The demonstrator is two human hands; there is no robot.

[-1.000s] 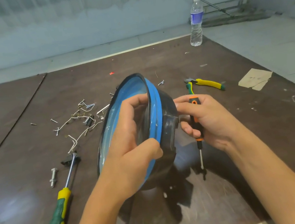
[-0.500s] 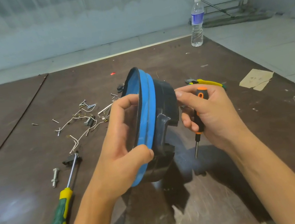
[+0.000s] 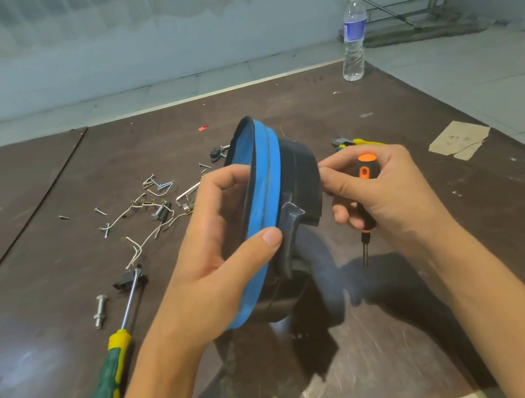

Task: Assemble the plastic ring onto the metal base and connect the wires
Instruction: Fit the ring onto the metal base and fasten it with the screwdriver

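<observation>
A round black housing [image 3: 300, 171] with a blue ring [image 3: 268, 198] around its rim is held on edge above the brown table. My left hand [image 3: 223, 240] grips the rim, thumb on the blue ring, fingers inside the open face. My right hand [image 3: 377, 190] touches the housing's back wall with its fingertips and holds a small black and orange screwdriver [image 3: 366, 195], tip pointing down. White wires [image 3: 141, 233] lie loose on the table to the left among small metal parts.
A green and yellow screwdriver [image 3: 108, 367] lies at the front left beside a bolt [image 3: 100, 311]. Screws and a hex key [image 3: 185, 194] are scattered behind my left hand. Yellow pliers [image 3: 361, 142], a cardboard scrap [image 3: 459, 139] and a water bottle [image 3: 353, 37] are to the right and back.
The housing has turned from showing its open face to standing edge-on, and has lifted slightly. My right hand with the small screwdriver has risen along with it.
</observation>
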